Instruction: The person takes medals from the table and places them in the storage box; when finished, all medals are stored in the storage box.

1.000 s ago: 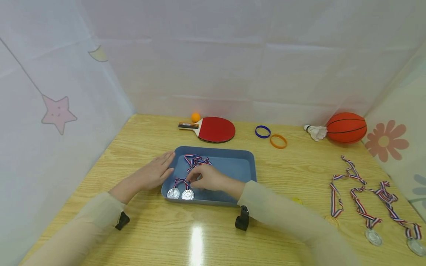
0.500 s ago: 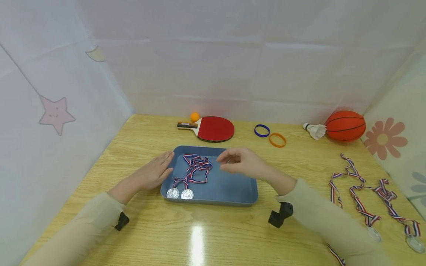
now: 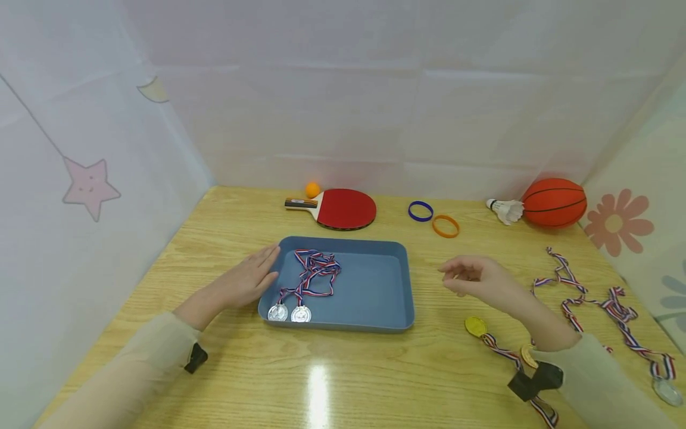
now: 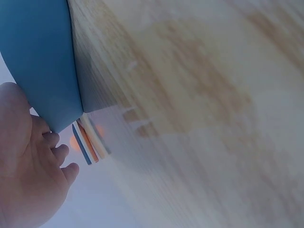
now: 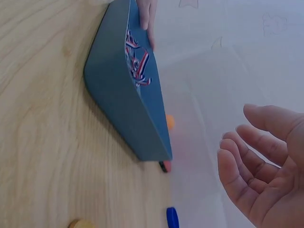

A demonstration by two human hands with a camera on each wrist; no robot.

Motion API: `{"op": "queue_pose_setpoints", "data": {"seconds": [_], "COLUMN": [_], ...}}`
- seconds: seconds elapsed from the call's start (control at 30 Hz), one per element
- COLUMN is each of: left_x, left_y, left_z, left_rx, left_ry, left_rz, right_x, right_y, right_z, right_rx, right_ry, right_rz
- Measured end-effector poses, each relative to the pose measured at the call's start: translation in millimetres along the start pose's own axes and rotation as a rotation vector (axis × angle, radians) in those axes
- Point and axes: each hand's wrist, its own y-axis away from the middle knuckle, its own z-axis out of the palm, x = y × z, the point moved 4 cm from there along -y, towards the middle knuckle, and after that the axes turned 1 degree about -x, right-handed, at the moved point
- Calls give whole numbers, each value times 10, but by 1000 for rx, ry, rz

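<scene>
My left hand [image 3: 248, 279] rests on the left rim of a blue tray [image 3: 375, 292], its fingers fairly straight; the left wrist view shows fingertips [image 4: 71, 172] beside the tray wall. Inside the tray, two silver medals [image 3: 301, 314] lie at the near left corner, their striped ribbons [image 3: 320, 265] bunched behind them. My right hand [image 3: 485, 285] hovers above the table right of the tray, holding nothing, fingers loosely curled. Below it lies a gold medal [image 3: 476, 326]. Another gold medal [image 3: 527, 356] is partly hidden by my right wrist. A silver medal [image 3: 667, 392] lies farther right.
Behind the tray lie a red table tennis paddle [image 3: 347, 210] and an orange ball [image 3: 313, 190]. A blue wristband [image 3: 420, 219] and an orange wristband [image 3: 445, 235] are to their right. A shuttlecock [image 3: 506, 211] touches a small basketball [image 3: 554, 202] at the back right.
My right hand has let go of the ribbon in the tray, lifted and moved right, out over the table. My left hand has stayed at the tray's left rim.
</scene>
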Motion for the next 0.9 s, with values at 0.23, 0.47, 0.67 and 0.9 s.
{"op": "queue_pose_setpoints", "data": {"seconds": [0.23, 0.47, 0.67, 0.9], "left_x": [13, 6, 6, 4], "left_y": [-3, -8, -8, -11], "left_z": [-9, -1, 5, 8], "left_rx": [-8, -11, -11, -8], "left_ry": [2, -6, -8, -12], "left_rz": [-5, -7, -3, -1], "right_x": [415, 834, 1008, 1014], "right_y": [291, 439, 468, 455], "right_z": [-132, -125, -67, -7], "right_rx": [19, -19, -79, -136], "right_ry": [64, 96, 112, 175], "right_rz": [16, 66, 59, 50]}}
